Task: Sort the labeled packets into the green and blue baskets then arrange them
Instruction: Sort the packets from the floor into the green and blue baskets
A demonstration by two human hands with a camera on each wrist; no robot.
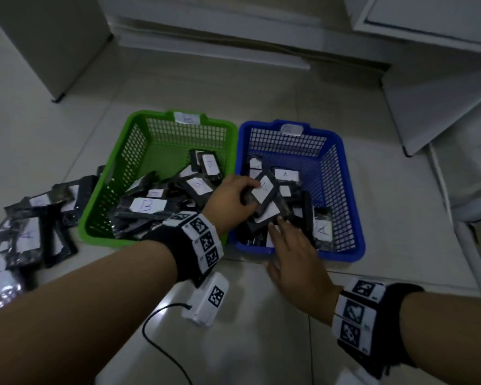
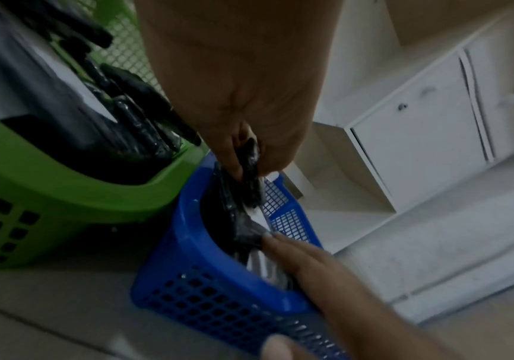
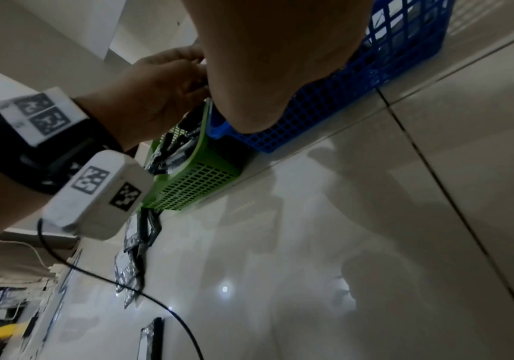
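A green basket point(image 1: 117, 173) on the floor holds several black packets labelled B point(image 1: 147, 204). To its right a blue basket point(image 1: 347, 190) holds several packets labelled A point(image 1: 323, 229). My left hand point(image 1: 233, 198) reaches over the blue basket's left side and grips a black packet with a white A label point(image 1: 264, 191). My right hand point(image 1: 292, 251) lies flat with straight fingers over the blue basket's near rim, its fingertips point(image 1: 279, 220) touching the packets inside. In the left wrist view the left hand point(image 2: 243, 156) pinches the dark packet point(image 2: 251, 175) above the blue basket point(image 2: 194, 268).
A heap of unsorted packets point(image 1: 31, 226) lies on the floor left of the green basket. A black cable point(image 1: 161, 354) runs from the left wrist unit across the tiles. White cabinets point(image 1: 428, 93) stand behind and to the right.
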